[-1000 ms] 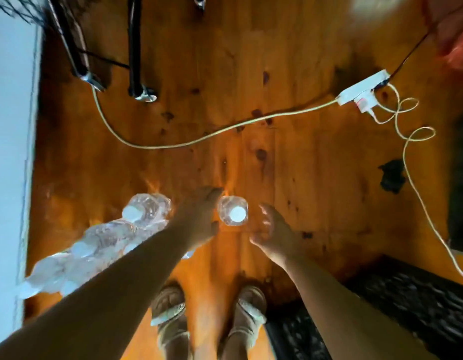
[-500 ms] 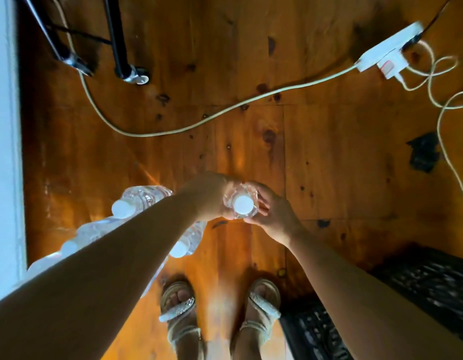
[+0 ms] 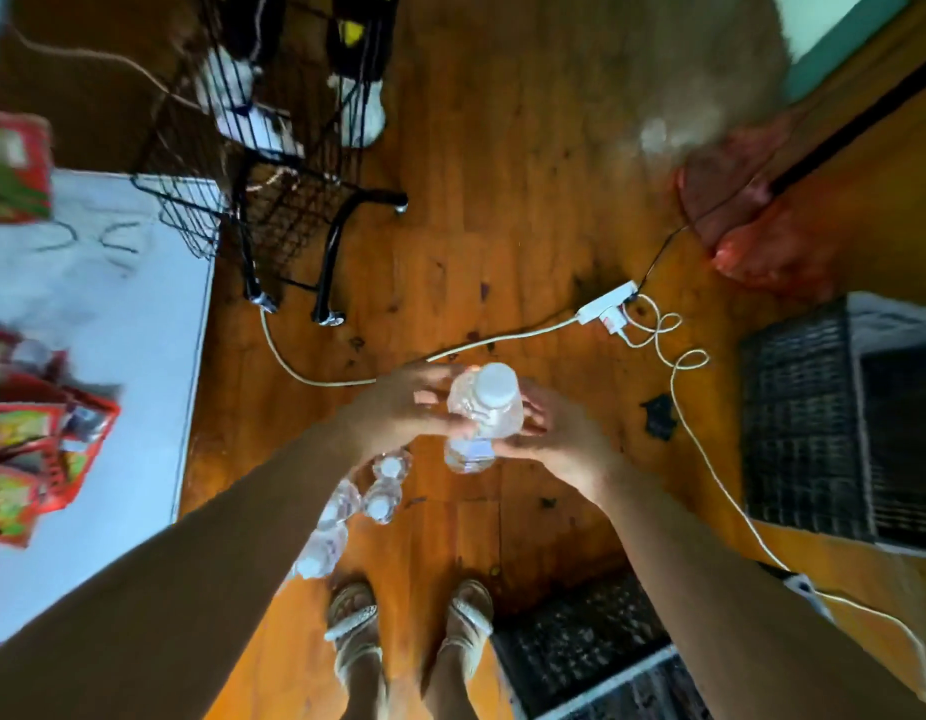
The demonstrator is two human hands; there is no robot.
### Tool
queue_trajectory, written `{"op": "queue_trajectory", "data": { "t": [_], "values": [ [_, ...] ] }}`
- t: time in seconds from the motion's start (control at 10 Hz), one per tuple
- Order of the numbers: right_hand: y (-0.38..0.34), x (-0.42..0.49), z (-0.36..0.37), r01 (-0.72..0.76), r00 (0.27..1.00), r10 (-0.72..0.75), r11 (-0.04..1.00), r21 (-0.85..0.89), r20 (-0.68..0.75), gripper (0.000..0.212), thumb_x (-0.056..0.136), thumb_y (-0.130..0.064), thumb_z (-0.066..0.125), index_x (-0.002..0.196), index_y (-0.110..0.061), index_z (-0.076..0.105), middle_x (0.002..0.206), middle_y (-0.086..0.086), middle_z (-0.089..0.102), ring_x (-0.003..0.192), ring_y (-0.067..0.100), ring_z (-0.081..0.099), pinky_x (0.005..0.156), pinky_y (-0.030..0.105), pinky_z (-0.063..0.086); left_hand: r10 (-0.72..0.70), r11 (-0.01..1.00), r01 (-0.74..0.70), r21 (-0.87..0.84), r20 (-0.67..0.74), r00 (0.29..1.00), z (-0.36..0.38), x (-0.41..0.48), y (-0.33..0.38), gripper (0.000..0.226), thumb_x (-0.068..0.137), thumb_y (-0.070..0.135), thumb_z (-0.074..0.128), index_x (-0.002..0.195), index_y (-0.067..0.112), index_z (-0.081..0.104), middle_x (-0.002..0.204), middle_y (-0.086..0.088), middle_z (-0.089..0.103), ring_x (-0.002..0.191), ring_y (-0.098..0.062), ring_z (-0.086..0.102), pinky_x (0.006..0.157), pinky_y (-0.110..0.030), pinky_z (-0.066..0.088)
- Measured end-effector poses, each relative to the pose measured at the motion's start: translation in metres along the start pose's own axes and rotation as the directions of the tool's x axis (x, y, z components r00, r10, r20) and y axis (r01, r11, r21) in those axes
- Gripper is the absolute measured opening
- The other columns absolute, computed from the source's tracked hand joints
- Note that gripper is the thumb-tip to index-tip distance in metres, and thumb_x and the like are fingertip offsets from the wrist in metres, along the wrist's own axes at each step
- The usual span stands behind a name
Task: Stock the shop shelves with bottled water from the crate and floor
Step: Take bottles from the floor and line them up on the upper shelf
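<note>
Head camera looks down at the wooden floor (image 3: 502,226). Both hands hold one water bottle (image 3: 486,407) up in the air between them. The left hand (image 3: 404,407) has its grip curled round one side, and the right hand (image 3: 559,433) wraps the other side. More bottles (image 3: 346,517) lie on the floor by the feet (image 3: 357,621), not picked up yet. A black crate (image 3: 804,423) sits off to the right. No shelf with water on it shows, so I think most of the job is left.

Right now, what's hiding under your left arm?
Clear plastic water bottles with white caps sit on the orange wooden floor below the left arm. The arm covers part of the group, so their number cannot be told.
</note>
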State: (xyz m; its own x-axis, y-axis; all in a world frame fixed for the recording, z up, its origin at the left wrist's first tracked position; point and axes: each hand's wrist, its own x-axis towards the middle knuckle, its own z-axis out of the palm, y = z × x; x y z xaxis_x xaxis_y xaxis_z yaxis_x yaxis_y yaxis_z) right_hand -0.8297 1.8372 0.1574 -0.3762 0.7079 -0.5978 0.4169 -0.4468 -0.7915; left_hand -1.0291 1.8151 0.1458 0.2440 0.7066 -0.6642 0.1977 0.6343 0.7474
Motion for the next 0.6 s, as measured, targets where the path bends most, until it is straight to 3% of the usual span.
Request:
{"op": "queue_trajectory", "data": {
  "t": [0.1, 0.2, 0.3, 0.4, 0.5, 0.6],
  "values": [
    [-0.068, -0.046, 0.001, 0.077, 0.997, -0.077, 0.997, -0.002, 0.008, 0.056, 0.073, 0.011, 0.069, 0.119, -0.014, 0.052, 0.11, -0.003, 0.06, 0.092, -0.004, 0.06, 0.072, 0.003, 0.045, 0.102, 0.994, -0.102, -0.028, 0.0, 0.995, -0.007, -0.071, 0.075, 0.064, 0.071, 0.021, 0.079, 0.128, 0.017, 0.052, 0.126, -0.008, 0.058, 0.112, -0.018, 0.055, 0.102, -0.04, 0.043],
    [-0.127, -0.088, 0.011, 0.148, 0.989, -0.148, 0.989, 0.021, -0.002, 0.054, 0.068, -0.001, 0.077, 0.113, -0.022, 0.055, 0.111, -0.001, 0.064, 0.103, 0.008, 0.06, 0.076, 0.011, 0.049, 0.184, 0.977, -0.184, -0.107, -0.008, 0.983, -0.023, -0.122, 0.117, 0.047, 0.076, 0.011, 0.074, 0.115, 0.03, 0.055, 0.105, 0.011, 0.06, 0.093, -0.005, 0.057, 0.091, -0.032, 0.047],
    [-0.175, -0.122, 0.027, 0.214, 0.977, -0.213, 0.975, 0.05, -0.027, 0.053, 0.061, -0.013, 0.075, 0.108, -0.028, 0.055, 0.106, -0.005, 0.065, 0.104, 0.015, 0.059, 0.085, 0.022, 0.049, 0.244, 0.952, -0.252, -0.174, -0.067, 0.967, -0.03, -0.18, 0.142, 0.043, 0.065, 0.028, 0.067, 0.106, 0.037, 0.056, 0.109, 0.013, 0.061, 0.103, -0.013, 0.059, 0.094, -0.038, 0.046],
    [-0.216, -0.153, 0.047, 0.279, 0.96, -0.279, 0.954, 0.106, -0.016, 0.053, 0.061, -0.01, 0.075, 0.11, -0.023, 0.058, 0.105, 0.004, 0.066, 0.101, 0.023, 0.061, 0.086, 0.034, 0.052, 0.37, 0.897, -0.4, -0.187, -0.177, 0.912, -0.032, -0.237, 0.163, 0.04, 0.075, 0.028, 0.068, 0.113, 0.032, 0.058, 0.117, 0.004, 0.064, 0.106, -0.013, 0.061, 0.087, -0.03, 0.05],
    [-0.251, -0.187, 0.066, 0.356, 0.925, -0.372, 0.92, 0.166, 0.078, 0.045, 0.071, -0.001, 0.071, 0.11, -0.021, 0.061, 0.104, -0.002, 0.068, 0.096, 0.016, 0.065, 0.082, 0.036, 0.054, 0.451, 0.85, -0.508, -0.142, -0.304, 0.839, -0.031, -0.301, 0.171, 0.045, 0.077, 0.031, 0.067, 0.12, 0.024, 0.059, 0.12, -0.003, 0.064, 0.109, -0.02, 0.061, 0.09, -0.033, 0.049],
    [-0.281, -0.222, 0.087, 0.451, 0.844, -0.493, 0.866, 0.218, 0.212, 0.036, 0.069, -0.015, 0.075, 0.103, -0.021, 0.065, 0.102, -0.001, 0.071, 0.095, 0.019, 0.068, 0.075, 0.034, 0.058, 0.519, 0.805, -0.586, -0.096, -0.366, 0.773, -0.03, -0.367, 0.162, 0.058, 0.066, 0.023, 0.07, 0.122, 0.018, 0.058, 0.12, -0.004, 0.065, 0.11, -0.021, 0.062, 0.09, -0.032, 0.05]
  ]
}}
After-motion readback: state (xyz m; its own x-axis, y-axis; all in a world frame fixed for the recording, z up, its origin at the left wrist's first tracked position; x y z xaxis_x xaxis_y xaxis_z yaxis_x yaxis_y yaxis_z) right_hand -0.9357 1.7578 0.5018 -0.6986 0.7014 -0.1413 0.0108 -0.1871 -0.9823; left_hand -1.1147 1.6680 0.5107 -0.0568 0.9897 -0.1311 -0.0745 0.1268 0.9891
